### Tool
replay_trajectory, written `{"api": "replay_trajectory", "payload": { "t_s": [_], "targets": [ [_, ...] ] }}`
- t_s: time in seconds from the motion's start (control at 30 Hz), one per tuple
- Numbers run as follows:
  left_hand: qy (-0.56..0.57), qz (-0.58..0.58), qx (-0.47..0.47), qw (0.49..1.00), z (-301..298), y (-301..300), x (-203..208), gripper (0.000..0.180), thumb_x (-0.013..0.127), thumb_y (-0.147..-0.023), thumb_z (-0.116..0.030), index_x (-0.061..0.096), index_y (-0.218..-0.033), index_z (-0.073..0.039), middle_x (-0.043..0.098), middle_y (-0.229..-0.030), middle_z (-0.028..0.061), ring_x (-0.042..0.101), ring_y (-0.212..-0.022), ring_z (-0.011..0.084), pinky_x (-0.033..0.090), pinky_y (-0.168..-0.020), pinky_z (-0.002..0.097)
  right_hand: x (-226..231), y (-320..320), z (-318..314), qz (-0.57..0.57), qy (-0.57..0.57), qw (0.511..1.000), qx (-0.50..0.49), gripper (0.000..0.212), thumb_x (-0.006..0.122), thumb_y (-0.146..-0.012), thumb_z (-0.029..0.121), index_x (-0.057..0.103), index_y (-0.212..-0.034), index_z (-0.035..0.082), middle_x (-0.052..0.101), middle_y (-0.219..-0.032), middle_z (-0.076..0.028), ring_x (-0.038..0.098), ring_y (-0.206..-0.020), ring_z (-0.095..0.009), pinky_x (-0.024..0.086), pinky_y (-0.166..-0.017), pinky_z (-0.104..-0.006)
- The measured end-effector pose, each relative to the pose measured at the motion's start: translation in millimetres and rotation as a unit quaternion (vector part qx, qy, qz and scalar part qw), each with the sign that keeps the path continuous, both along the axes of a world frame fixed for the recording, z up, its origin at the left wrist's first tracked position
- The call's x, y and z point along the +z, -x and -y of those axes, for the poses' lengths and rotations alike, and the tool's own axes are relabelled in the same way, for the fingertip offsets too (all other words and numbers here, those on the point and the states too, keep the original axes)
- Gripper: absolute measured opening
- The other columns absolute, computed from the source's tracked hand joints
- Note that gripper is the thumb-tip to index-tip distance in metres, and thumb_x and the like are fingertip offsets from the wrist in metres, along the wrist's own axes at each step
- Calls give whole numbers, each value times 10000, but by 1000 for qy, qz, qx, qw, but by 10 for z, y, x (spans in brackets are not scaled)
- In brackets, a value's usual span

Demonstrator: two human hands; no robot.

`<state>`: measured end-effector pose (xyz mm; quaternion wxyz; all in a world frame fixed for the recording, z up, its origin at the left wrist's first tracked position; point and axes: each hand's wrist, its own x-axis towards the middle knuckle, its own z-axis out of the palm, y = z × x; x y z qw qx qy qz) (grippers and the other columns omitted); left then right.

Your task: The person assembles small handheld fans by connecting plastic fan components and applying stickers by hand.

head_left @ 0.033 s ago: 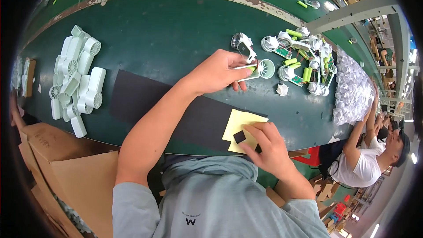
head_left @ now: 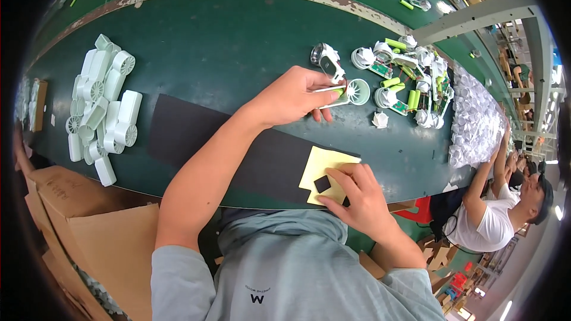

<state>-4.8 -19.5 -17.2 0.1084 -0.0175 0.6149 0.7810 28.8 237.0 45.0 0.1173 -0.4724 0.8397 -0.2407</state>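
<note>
My left hand (head_left: 297, 96) is closed around a pale green plastic housing (head_left: 359, 91) with a round, spoked end, held above the green table. A white part with a shiny round head (head_left: 327, 59) sticks out on the far side of that hand; how it joins the housing is partly hidden. My right hand (head_left: 360, 193) rests on a yellow backing sheet (head_left: 315, 163), index finger and thumb apart beside a small black square (head_left: 322, 184) on it. Under the yellow sheet lies a long black sheet (head_left: 267, 160), with my left forearm crossing over it.
Pale green housings (head_left: 98, 107) are piled at the left. White assemblies with green boards and batteries (head_left: 410, 83) crowd the right, beside a bag of white parts (head_left: 476, 122). A cardboard box (head_left: 113, 244) stands near left; a person (head_left: 496, 220) sits at the right.
The right thumb has shifted slightly to the left over the yellow sheet, beside the black square. The left hand keeps its hold on the housing.
</note>
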Motion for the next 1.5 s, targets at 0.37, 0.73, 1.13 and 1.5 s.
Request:
{"api": "replay_trajectory", "payload": {
  "t_s": [0.37,0.73,1.13,1.5],
  "targets": [
    [-6,-8,-79,997,100,-68,-99,392,562,-1072,-242,639,-1343,30,715,-939,64,596,-798,105,501,-747,281,120,227,-71,170,44,984,4,335,840,-807,42,666,-1091,9,651,-1036,-135,645,-918,-298,548,-787,-381],
    [-44,31,-139,989,135,-78,39,347,484,-894,-48,660,-1181,37,635,-856,58,527,-701,115,432,-671,261,286,944,583,67,148,986,32,252,772,-860,-18,654,-1082,-29,631,-1022,-118,665,-872,-254,558,-762,-344],
    [-46,6,-141,989,174,-83,46,326,495,-872,-214,686,-923,45,625,-782,94,513,-662,144,431,-659,300,339,1044,775,84,33,993,80,167,735,-881,12,638,-1010,-29,622,-954,-143,684,-860,-318,568,-735,-399],
    [53,-28,-160,985,109,-31,79,232,542,-960,-192,681,-994,-9,618,-757,16,506,-650,82,416,-600,270,350,1179,717,49,32,993,102,114,773,-812,2,759,-925,8,669,-842,-106,696,-760,-275,554,-673,-363]
  ]
}}
